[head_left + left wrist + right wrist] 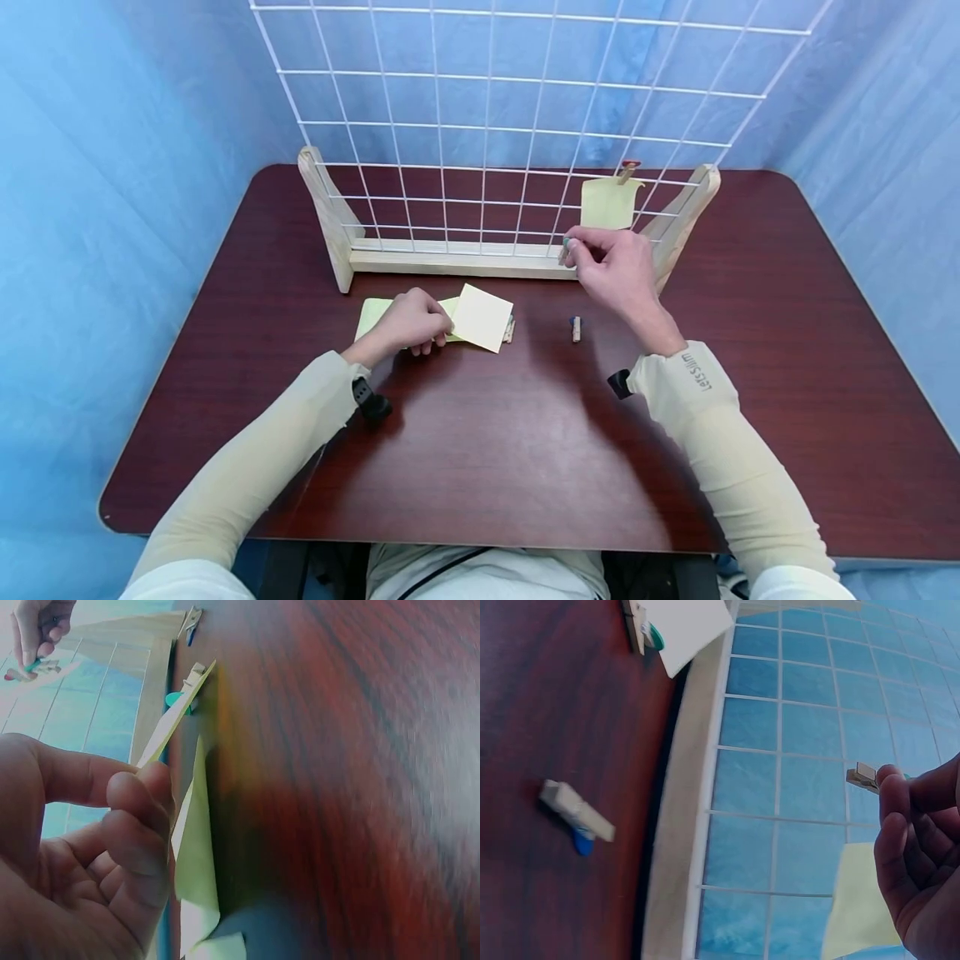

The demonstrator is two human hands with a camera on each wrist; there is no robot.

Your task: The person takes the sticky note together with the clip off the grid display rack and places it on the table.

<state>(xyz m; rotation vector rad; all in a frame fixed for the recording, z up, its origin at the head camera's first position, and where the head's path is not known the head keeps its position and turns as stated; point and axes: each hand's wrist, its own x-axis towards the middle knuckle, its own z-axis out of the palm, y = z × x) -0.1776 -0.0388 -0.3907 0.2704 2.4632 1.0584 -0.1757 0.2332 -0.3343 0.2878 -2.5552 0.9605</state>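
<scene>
Between thumb and finger my left hand (415,321) pinches a pale yellow sticky note (483,317), raised just above the table. Under that hand lie more yellow-green notes (372,313), some with curled edges. My right hand (619,265) pinches a small wooden clothespin (864,777) with a green decoration, in front of the lower right of the white wire grid (487,129). Just above this hand, another yellow note (609,203) hangs on the grid under a clothespin with a red decoration (628,171).
A clothespin with a blue decoration (576,328) lies on the dark red wooden table (487,450). Another clothespin (509,328) shows partly from behind the held note. The grid stands in a pale wooden base (457,263) with upright side supports.
</scene>
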